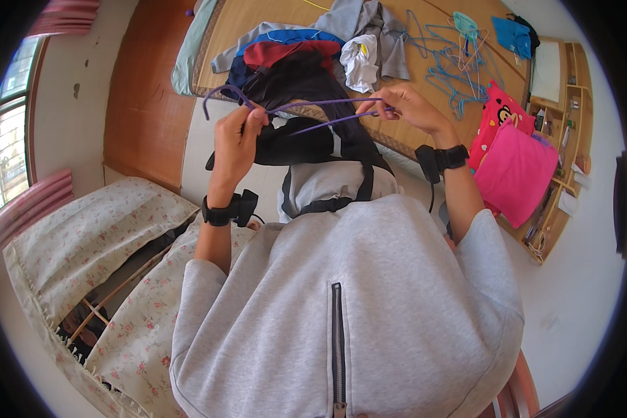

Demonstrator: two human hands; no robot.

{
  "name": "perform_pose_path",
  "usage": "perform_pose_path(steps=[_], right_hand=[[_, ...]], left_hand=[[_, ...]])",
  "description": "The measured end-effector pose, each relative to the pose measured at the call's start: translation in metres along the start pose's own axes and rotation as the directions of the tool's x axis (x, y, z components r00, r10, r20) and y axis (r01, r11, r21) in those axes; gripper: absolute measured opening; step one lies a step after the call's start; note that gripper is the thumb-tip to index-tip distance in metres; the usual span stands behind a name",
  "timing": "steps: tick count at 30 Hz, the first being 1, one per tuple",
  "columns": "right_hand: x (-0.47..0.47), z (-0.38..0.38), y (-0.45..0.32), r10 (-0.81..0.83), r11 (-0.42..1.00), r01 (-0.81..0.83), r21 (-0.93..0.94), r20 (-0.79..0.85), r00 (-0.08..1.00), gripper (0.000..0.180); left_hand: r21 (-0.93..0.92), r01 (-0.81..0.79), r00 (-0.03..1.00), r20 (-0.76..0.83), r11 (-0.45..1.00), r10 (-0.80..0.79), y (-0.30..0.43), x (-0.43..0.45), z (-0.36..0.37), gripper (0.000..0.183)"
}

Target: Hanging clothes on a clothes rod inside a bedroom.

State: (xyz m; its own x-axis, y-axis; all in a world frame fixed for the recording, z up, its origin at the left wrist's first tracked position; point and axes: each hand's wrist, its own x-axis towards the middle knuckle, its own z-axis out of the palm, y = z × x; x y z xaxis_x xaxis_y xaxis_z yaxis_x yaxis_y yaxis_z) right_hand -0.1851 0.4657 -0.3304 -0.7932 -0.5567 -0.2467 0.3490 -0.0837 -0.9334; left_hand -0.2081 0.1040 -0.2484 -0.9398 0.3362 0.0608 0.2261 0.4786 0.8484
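Observation:
My left hand (239,137) grips a purple clothes hanger (324,102) close to its hook, which points to the left. The fingers of my right hand (397,107) pinch the hanger's other end. Under the hanger, a dark garment (298,78) runs from the bed's edge down toward my lap, where black fabric (298,141) lies. Beyond it are a red garment (292,52), a blue garment (298,35) and grey clothing (392,47), heaped on the bed. A white bunched cloth (359,62) rests beside them.
Tangled blue hangers (452,73) lie on the bed's woven mat (418,104). A pink pillow (517,172) and a wooden shelf unit (572,120) stand at the right. On the left are a floral fabric cover (99,230) over a rack and a barred window (10,130).

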Motion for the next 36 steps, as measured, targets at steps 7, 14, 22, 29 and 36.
perform_pose_path(steps=[7,14,22,29,36], right_hand=[[0.038,0.014,0.032,-0.07,0.96,0.128,0.247,-0.231,0.97,0.035],[0.086,0.103,0.051,-0.073,0.916,0.131,-0.379,0.162,0.984,0.041],[0.07,0.125,0.037,-0.04,0.836,0.135,-0.532,0.187,0.982,0.052],[0.073,0.119,0.062,-0.261,0.741,0.378,-0.555,0.28,0.924,0.044],[0.043,0.07,0.04,-0.362,0.652,0.244,-0.717,-0.012,0.932,0.017]], left_hand=[[-0.1,-0.073,0.983,-0.176,0.992,0.054,-0.001,0.001,-0.021,0.034],[-0.122,-0.061,0.977,-0.211,0.991,0.035,0.007,0.001,-0.022,0.035],[-0.17,-0.025,0.936,-0.351,0.985,-0.036,-0.01,-0.007,-0.04,0.037],[-0.189,-0.041,0.938,-0.346,0.981,-0.027,-0.017,-0.009,-0.04,0.039],[0.04,0.115,0.943,-0.319,0.993,-0.096,-0.035,-0.021,-0.036,0.043]])
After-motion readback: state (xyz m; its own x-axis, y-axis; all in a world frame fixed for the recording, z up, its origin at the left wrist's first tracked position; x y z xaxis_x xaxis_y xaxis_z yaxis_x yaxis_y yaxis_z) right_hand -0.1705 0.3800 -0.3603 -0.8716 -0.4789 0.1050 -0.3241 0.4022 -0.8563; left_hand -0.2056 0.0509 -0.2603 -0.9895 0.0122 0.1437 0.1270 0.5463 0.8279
